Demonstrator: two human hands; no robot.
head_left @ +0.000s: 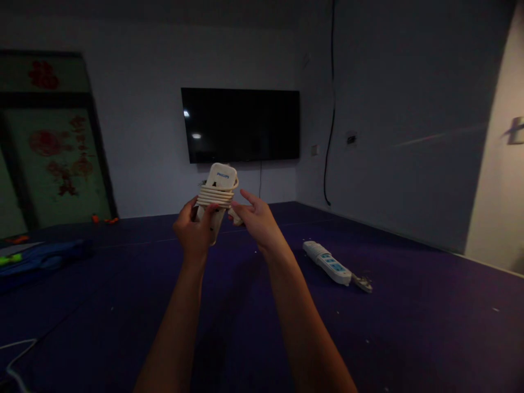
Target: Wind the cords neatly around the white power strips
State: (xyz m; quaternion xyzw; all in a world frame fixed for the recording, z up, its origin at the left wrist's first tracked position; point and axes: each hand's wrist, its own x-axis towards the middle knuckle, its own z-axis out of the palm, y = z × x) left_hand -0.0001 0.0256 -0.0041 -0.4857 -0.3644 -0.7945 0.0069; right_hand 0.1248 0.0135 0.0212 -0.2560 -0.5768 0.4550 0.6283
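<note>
My left hand (194,228) is closed around a white Philips power strip (222,176), which stands nearly upright in front of me. Its white cord (215,196) is wound in several turns around the strip's middle, with my left thumb just below the turns. Close by on the right, my right hand (262,222) has its fingers curled at a pale plug (236,217) at the cord's end; part of the plug is hidden by the fingers. On the purple floor to the right lies a second white power strip (327,263) with blue sockets, its cord also wound round it.
A dark blue cloth (49,257) with a yellow-green thing on it lies at left. A white cable (16,357) runs at the lower left. Small orange things (110,220) sit near the door. A television (243,126) hangs on the far wall; a black cable (329,142) hangs at right.
</note>
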